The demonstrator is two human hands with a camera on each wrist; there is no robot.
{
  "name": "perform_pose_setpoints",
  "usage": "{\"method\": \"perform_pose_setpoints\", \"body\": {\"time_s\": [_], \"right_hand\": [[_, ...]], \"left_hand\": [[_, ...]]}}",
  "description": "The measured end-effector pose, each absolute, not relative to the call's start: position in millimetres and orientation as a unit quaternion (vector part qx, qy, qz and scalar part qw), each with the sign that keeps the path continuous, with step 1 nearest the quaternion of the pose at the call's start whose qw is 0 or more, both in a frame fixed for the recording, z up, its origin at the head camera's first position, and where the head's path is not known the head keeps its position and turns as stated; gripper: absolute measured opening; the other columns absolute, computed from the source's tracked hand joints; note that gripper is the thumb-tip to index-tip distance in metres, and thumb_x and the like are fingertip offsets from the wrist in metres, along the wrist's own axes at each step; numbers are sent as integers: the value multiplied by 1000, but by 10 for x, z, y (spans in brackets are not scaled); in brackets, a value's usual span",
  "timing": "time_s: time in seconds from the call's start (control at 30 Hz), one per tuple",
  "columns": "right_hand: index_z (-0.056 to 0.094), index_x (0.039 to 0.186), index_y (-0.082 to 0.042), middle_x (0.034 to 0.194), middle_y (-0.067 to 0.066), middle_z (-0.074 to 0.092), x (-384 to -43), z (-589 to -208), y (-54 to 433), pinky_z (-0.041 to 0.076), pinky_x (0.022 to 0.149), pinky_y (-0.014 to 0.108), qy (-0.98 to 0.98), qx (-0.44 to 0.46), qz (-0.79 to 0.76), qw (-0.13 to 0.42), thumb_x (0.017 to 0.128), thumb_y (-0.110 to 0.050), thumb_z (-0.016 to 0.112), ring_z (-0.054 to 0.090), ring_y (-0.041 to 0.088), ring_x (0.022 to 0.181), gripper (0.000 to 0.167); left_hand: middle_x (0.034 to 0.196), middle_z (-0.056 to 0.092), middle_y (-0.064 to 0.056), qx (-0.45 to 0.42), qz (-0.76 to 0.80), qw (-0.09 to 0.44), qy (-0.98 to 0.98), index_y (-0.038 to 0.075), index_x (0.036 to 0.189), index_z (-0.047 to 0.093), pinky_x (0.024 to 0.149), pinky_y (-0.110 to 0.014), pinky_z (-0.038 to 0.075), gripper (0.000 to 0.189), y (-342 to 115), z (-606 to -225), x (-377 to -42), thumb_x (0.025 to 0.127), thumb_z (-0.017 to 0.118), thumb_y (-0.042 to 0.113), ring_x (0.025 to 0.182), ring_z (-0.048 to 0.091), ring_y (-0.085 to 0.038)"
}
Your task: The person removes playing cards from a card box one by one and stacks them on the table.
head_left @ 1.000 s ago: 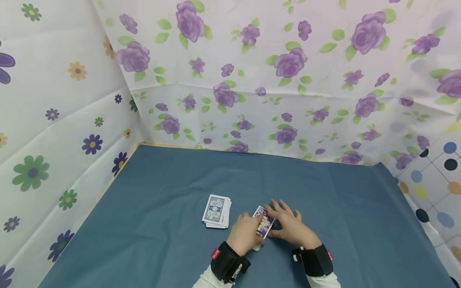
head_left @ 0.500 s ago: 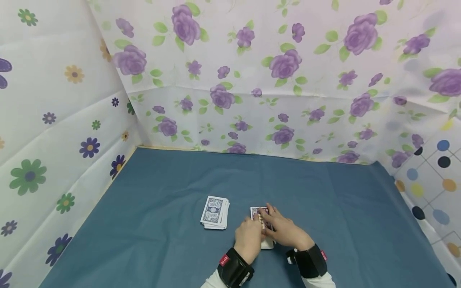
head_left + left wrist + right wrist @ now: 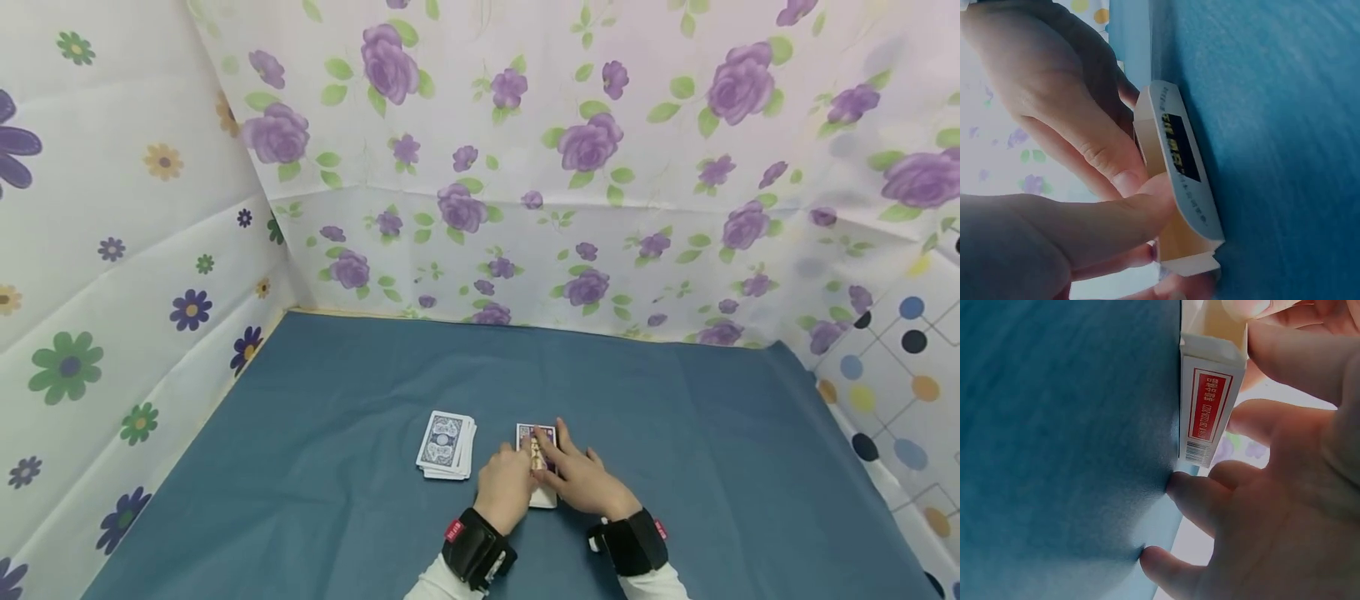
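Observation:
A small card box [image 3: 543, 497] lies on the blue cloth, its printed face up and its open end toward me. My left hand [image 3: 504, 485] grips it from the left, and the thumb [image 3: 1154, 197] reaches into the open mouth. A white end flap [image 3: 1185, 156] with a dark label stands raised there. My right hand [image 3: 588, 482] holds the box from the right, thumb and index finger at its upper edge. In the right wrist view, other fingers [image 3: 1191, 494] touch the cloth beside the box's red-labelled side [image 3: 1209, 403]. The box's inside is partly hidden by the thumbs.
A loose stack of blue-backed playing cards [image 3: 444, 442] lies to the left of the box. The blue cloth [image 3: 337, 500] covers the table. Flowered sheets [image 3: 480, 150] stand behind and at the left, with a dotted sheet [image 3: 900, 400] at the right.
The card box has turned from slanted to nearly straight and shifted slightly left. The right hand has moved left, with its fingers farther over the top. The card stack stays put.

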State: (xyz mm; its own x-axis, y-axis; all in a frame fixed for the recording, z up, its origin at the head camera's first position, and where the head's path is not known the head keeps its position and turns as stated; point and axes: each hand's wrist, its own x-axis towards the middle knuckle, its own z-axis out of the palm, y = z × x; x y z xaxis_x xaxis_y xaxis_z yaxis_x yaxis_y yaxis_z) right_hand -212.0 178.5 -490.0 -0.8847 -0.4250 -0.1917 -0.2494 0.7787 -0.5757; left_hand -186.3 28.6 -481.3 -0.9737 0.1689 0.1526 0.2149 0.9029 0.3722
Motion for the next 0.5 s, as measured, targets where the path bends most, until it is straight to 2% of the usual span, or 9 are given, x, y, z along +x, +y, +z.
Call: {"method": "perform_pose_setpoints", "body": {"time_s": [0.27, 0.5], "right_hand": [[24, 154, -15, 159, 28, 3, -2114, -4922, 1794, 10, 109, 71, 928, -179, -286, 158, 100, -33, 51, 32, 45, 140, 64], [23, 155, -14, 159, 27, 5, -2115, -4943, 1814, 9, 110, 70, 928, -181, -289, 152, 101, -30, 49, 31, 44, 141, 62]], "left_hand": [[98, 65, -20, -94, -215, 38, -971, 3, 131, 60, 59, -43, 53, 57, 265, -4857, -1889, 80, 79, 20, 79, 66, -32], [99, 65, -20, -91, -225, 44, -969, 5, 132, 59, 58, -44, 52, 59, 285, -4900, -1902, 80, 78, 22, 79, 66, -31]]}}
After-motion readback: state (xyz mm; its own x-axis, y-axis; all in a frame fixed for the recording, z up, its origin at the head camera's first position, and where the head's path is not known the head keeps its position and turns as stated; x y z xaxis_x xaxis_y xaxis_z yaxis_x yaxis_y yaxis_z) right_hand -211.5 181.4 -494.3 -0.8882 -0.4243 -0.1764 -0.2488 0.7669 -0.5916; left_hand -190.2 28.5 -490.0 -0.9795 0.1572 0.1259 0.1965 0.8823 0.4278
